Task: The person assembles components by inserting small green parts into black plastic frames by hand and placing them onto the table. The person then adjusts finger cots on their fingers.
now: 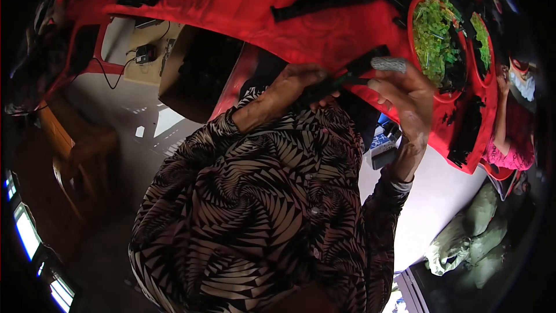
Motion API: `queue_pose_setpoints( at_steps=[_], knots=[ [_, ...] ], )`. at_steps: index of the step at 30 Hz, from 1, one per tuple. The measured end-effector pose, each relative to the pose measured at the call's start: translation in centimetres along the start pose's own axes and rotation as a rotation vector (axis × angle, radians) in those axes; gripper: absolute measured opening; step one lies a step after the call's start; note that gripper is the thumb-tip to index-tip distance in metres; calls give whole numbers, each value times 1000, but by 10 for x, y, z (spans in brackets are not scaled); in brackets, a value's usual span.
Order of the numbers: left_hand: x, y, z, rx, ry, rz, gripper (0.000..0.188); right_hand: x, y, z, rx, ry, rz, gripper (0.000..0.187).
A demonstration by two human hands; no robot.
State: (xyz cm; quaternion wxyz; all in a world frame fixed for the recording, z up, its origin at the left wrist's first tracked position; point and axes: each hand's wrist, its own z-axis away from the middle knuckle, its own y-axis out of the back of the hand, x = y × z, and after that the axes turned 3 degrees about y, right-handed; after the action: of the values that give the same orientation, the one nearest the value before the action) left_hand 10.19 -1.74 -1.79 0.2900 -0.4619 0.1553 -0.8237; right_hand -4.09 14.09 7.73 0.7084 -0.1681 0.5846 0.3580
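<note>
In front of my chest, my left hand (304, 81) is closed around a long black strip-like part (347, 74), which slants up to the right. My right hand (408, 90) is at the strip's right end, thumb and forefinger bent toward each other. A grey woven sleeve (388, 65) covers that forefinger. Something small and dark reaches the right thumb tip; what it is I cannot make out. Just right of this hand, a red-rimmed basin (412, 46) holds many small yellow-green translucent pieces (434, 37) and some black ones.
The table has a red cover (249, 0). More black strips (324, 4) lie across it. A second basin of green pieces (480, 46) stands farther right, near another person's arm (503, 113). Below left are an open cardboard box (174, 81) and a wooden stool (81, 133); pale sacks (475, 232) sit lower right.
</note>
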Motion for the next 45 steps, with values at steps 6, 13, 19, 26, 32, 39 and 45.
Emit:
queue_pose_setpoints(
  at_steps=[6, 13, 19, 26, 32, 39, 45],
  knots=[
    [-7, 4, -4, 3, -16, 4, 24, 5, -7, -17, -160, -66, 123, 18],
    [-11, 10, -12, -10, 20, 72, 23, 11, -5, -30, -235, -59, 209, 19],
    [-10, 10, -14, -30, 13, 95, 20, 14, -10, -33, -237, -57, 210, 21],
    [-13, 13, -14, -35, -5, 114, 19, 13, -11, -34, -251, -63, 273, 20],
    [-14, 14, -14, -64, -14, 95, 18, 21, -13, -31, -208, -22, 287, 23],
    [-10, 10, -11, -16, -35, 17, 17, 23, -19, -26, -141, 99, 378, 26],
    [-13, 11, -11, -24, -57, 20, 20, 30, -20, -24, -118, 201, 422, 26]
  ],
)
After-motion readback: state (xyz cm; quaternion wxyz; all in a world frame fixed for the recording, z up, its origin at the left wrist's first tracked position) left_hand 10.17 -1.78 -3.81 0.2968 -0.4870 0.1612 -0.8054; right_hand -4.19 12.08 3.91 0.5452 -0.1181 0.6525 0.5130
